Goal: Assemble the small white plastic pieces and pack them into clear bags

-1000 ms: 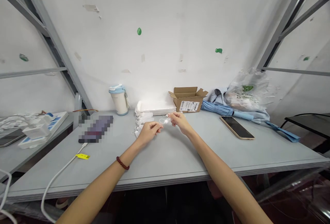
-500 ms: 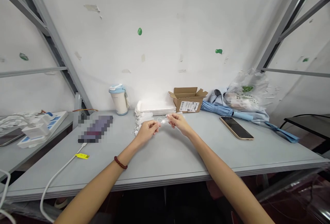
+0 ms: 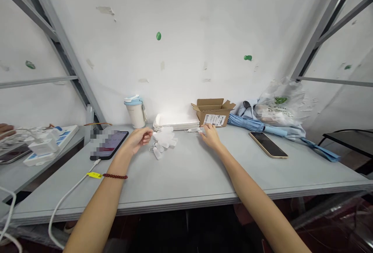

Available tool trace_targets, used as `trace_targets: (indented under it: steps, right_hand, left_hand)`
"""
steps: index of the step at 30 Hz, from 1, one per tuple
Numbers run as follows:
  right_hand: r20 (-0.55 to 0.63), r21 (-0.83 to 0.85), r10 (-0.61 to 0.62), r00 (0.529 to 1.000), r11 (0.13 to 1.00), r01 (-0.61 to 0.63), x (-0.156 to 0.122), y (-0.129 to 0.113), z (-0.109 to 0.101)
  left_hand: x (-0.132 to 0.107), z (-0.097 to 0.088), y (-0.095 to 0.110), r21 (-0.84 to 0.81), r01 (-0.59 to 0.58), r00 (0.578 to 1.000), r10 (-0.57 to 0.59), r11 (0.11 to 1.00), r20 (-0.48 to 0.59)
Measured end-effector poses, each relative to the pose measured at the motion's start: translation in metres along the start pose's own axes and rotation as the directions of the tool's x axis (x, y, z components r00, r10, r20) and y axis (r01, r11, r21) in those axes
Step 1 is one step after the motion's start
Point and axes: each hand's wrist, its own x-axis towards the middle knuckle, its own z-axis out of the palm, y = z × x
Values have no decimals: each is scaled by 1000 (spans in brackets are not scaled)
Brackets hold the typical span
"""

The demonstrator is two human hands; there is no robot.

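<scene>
My left hand (image 3: 140, 139) is at the left edge of a loose pile of small white tags with loops of string (image 3: 165, 138). Its fingers are curled, and thumb and forefinger pinch what looks like one white tag at the pile's side. In front of the cardboard box, my right hand (image 3: 211, 136) reaches down with thumb and forefinger apart. Its fingertips are at some thin white strings or small tags (image 3: 192, 130) on the table; the contact is too small to make out. Behind both lies a flat stack of white packets (image 3: 177, 120).
An open cardboard box (image 3: 215, 117) and a blue folded umbrella (image 3: 247, 123) are at the back. A cup with a blue lid (image 3: 135, 114) stands left. One phone (image 3: 268, 145) lies right, a charging phone (image 3: 112, 148) left. Another person's hand (image 3: 6, 129) shows at the far left.
My hands have separated from a small white piece they handled together. The left moved left to the tag pile; the right moved slightly right, towards the box.
</scene>
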Motion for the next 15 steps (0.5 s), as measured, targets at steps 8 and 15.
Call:
trace_targets:
  steps: [8, 15]
  right_hand:
    - [191, -54, 30, 981, 998, -20, -3, 0, 2]
    - [218, -29, 16, 976, 1000, -10, -2, 2, 8]
  left_hand:
    - [-3, -10, -3, 424, 60, 990, -109, 904, 93]
    - [-5, -9, -7, 555, 38, 951, -201, 831, 236]
